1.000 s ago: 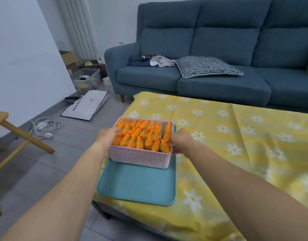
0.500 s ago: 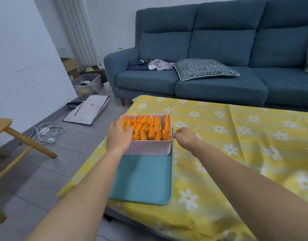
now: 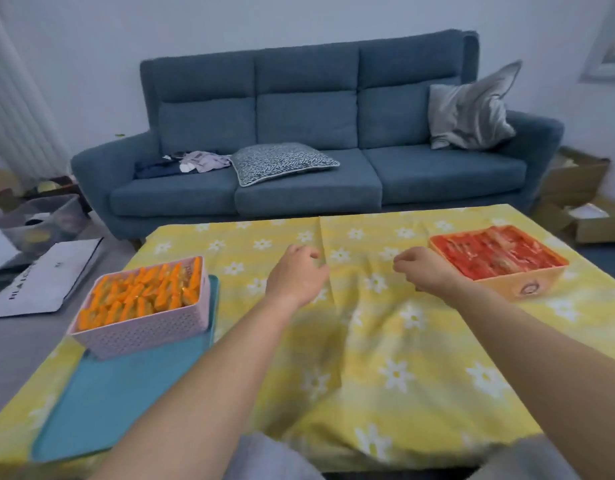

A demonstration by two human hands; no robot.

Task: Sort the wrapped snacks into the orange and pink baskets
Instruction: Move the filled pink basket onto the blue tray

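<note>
A pink basket [image 3: 139, 332] full of orange-wrapped snacks [image 3: 139, 296] stands on the far end of a teal tray [image 3: 126, 393] at the table's left. An orange basket [image 3: 517, 284] filled with red-wrapped snacks [image 3: 496, 252] stands at the right. My left hand [image 3: 295, 275] hovers over the middle of the yellow flowered tablecloth [image 3: 385, 341], fingers loosely curled, holding nothing. My right hand [image 3: 427, 270] hangs just left of the orange basket, fingers loosely curled and empty.
A blue sofa [image 3: 299, 161] with cushions stands behind the table. Boxes, a clear bin and a white bag [image 3: 42, 282] lie on the floor at the left. Cardboard boxes [image 3: 576, 202] sit at the right.
Both hands have let go of the pink basket and moved right to the table's middle. The view swung right, bringing the orange basket into sight.
</note>
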